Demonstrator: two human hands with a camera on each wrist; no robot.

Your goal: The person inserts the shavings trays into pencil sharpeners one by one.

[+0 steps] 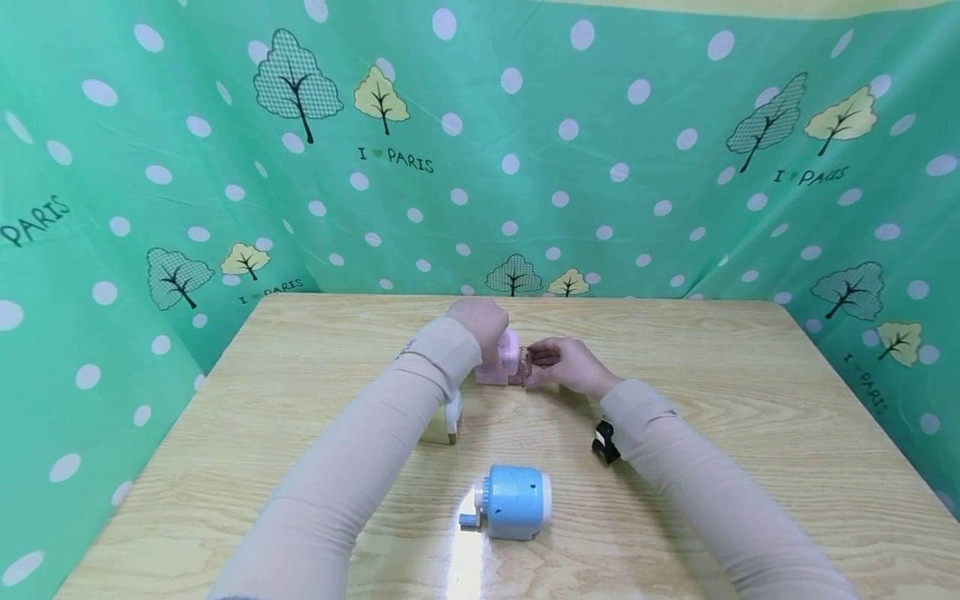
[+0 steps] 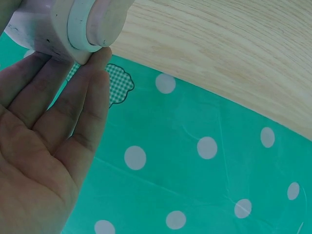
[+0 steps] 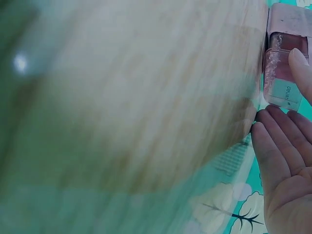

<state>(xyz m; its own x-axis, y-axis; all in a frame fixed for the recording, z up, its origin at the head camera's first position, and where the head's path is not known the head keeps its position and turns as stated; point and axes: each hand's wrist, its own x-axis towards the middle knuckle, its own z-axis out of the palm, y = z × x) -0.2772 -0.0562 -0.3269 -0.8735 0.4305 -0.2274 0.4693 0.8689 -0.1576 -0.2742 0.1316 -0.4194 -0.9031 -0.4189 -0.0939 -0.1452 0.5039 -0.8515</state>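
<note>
A pink hand-crank-style pencil sharpener [image 1: 492,377] stands near the back of the table. My left hand [image 1: 480,322] grips its body from the far left side. In the left wrist view the fingers lie against the sharpener's underside, beside its round white and pink end. On the other side, a clear shavings drawer [image 3: 283,92] sticks partly out of the pink housing, with shavings visible inside. My right hand [image 1: 572,365] holds this drawer, thumb on its near face and fingers at its outer end.
A blue crank pencil sharpener [image 1: 516,502] stands at the front. Half hidden by the left forearm is a yellowish and white object [image 1: 452,419]. A small black object [image 1: 604,442] lies beside the right sleeve. A green dotted curtain [image 1: 525,150] hangs behind the wooden table [image 1: 750,367].
</note>
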